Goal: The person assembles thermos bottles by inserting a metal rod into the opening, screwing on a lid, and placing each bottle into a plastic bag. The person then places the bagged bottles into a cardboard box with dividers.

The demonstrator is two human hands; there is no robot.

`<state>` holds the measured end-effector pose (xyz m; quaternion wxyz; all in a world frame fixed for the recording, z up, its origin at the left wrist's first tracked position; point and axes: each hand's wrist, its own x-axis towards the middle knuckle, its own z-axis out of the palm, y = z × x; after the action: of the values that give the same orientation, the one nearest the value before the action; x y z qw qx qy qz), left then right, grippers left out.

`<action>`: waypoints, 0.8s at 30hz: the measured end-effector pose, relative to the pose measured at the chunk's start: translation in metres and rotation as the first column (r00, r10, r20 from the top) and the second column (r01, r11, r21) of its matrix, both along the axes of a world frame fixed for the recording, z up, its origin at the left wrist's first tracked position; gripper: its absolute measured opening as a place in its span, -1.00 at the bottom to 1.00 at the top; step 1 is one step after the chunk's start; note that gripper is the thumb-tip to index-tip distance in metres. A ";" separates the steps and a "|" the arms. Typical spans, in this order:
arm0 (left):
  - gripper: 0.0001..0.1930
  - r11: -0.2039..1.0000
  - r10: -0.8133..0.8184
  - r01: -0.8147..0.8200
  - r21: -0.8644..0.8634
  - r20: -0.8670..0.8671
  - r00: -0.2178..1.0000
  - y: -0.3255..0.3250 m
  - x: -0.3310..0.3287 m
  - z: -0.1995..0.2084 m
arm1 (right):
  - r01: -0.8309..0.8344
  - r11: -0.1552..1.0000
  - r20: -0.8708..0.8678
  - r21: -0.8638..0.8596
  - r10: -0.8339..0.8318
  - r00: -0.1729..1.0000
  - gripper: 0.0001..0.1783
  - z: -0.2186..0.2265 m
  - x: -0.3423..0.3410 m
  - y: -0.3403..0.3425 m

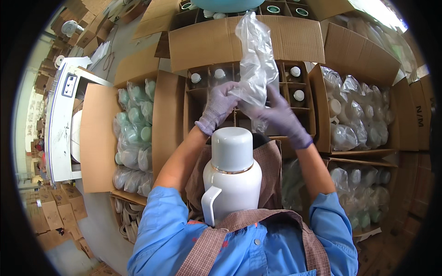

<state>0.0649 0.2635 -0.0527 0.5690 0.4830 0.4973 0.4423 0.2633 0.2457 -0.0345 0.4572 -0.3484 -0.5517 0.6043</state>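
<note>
A clear, crumpled plastic bag (pixel 256 60) stretches upright between my two gloved hands, above a divided carton. My left hand (pixel 220 105) pinches its left edge, fingers closed on the film. My right hand (pixel 282 115), slightly blurred, grips the bag's lower right part, with thumb and fingers on either side of it. Close to my chest stands a white vacuum flask (pixel 232 188) with a grey-white cup lid and a side handle; neither hand touches it. White-capped flasks (pixel 299 95) sit in cells of the divided carton (pixel 246 48) beyond my hands.
Open cartons of bagged flasks stand at left (pixel 159 133) and right (pixel 322 115), with another carton (pixel 386 164) at lower right. A blue rounded object (pixel 228 4) rests over the far carton. A white machine (pixel 64 119) stands at far left, near stacked boxes (pixel 57 209).
</note>
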 end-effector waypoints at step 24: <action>-0.79 0.968 0.125 -0.129 0.215 0.033 0.992 -0.258 -0.047 0.049 | 0.037 0.968 0.548 0.247 -0.171 0.819 -0.75 0.042 0.039 -0.215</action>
<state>0.0178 0.0050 -0.0035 0.4882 0.5051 0.4706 0.5339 0.3019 0.0305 0.0074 0.3422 -0.4872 -0.7072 0.3813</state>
